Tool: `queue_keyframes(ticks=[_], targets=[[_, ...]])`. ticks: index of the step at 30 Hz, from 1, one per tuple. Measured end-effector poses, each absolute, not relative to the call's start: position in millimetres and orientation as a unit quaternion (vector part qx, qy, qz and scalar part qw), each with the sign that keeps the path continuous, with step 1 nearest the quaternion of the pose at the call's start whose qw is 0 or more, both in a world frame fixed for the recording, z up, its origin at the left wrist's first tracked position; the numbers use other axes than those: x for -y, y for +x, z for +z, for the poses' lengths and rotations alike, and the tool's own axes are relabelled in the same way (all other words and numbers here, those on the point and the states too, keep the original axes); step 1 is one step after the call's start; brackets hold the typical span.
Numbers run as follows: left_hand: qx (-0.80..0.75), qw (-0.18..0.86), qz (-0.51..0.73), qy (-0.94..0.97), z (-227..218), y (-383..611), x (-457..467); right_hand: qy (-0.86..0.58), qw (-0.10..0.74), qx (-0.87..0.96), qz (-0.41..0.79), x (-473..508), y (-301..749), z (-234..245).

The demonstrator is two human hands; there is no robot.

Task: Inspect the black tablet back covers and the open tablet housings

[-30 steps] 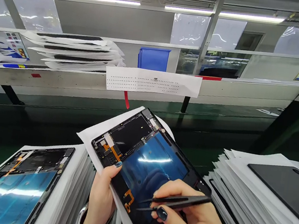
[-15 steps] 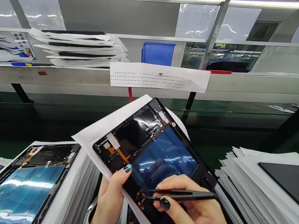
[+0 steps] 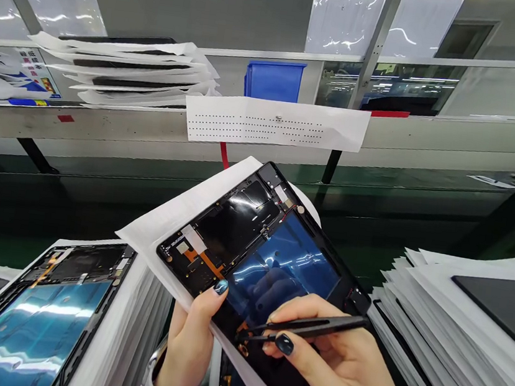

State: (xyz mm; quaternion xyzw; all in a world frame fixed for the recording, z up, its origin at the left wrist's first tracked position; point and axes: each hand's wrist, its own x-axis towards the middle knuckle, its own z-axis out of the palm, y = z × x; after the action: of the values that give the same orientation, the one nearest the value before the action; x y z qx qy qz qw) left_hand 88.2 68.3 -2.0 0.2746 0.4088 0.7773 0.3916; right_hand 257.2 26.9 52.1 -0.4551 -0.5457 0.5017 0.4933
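Observation:
An opened tablet (image 3: 229,227) lies tilted on a sheet of white paper (image 3: 154,230), its inner parts and a shiny blue panel facing me. My left hand (image 3: 196,329) grips the tablet's left edge together with the paper, thumb on top near an orange flex cable (image 3: 209,263). In my right hand (image 3: 326,358) is a pair of black tweezers (image 3: 316,327), pinched between thumb and fingers. The tweezer tips reach the small copper-coloured parts (image 3: 244,335) near the tablet's lower edge; whether they grip anything there I cannot make out.
To the left, another opened tablet (image 3: 36,316) tops a stack of papers (image 3: 128,327). A stack with a dark panel (image 3: 501,307) stands at right. Ahead, a shelf (image 3: 121,117) carries paper-wrapped stacks (image 3: 131,71) and a blue bin (image 3: 275,81); a paper strip (image 3: 275,124) hangs from it.
The view has shifted slightly. The tweezers' rear end sits a little higher, while their tips stay by the copper-coloured parts. My left hand keeps its hold on the tablet.

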Motion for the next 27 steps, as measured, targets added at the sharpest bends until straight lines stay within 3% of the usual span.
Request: queue_keyframes(ticks=[4, 10, 15, 19, 27], targets=[[-0.417, 0.39, 0.779, 0.26, 2.4, 89.4, -68.2, -0.448, 0.501, 0.529, 0.518, -26.6, 256.9, 51.2], [-0.392, 0.484, 0.721, 0.304, 10.0, 94.2, -65.9, -0.427, 0.522, 0.527, 0.517, -26.3, 254.8, 54.6], [-0.399, 0.447, 0.75, 0.28, 9.3, 94.5, -66.2, -0.389, 0.534, 0.538, 0.524, -27.8, 257.3, 52.7], [-0.382, 0.475, 0.744, 0.274, 10.6, 94.5, -67.3, -0.35, 0.534, 0.525, 0.563, -28.4, 258.2, 52.0], [-0.402, 0.432, 0.773, 0.232, 35.7, 107.7, -58.9, -0.405, 0.543, 0.519, 0.521, -28.0, 251.9, 56.1]])
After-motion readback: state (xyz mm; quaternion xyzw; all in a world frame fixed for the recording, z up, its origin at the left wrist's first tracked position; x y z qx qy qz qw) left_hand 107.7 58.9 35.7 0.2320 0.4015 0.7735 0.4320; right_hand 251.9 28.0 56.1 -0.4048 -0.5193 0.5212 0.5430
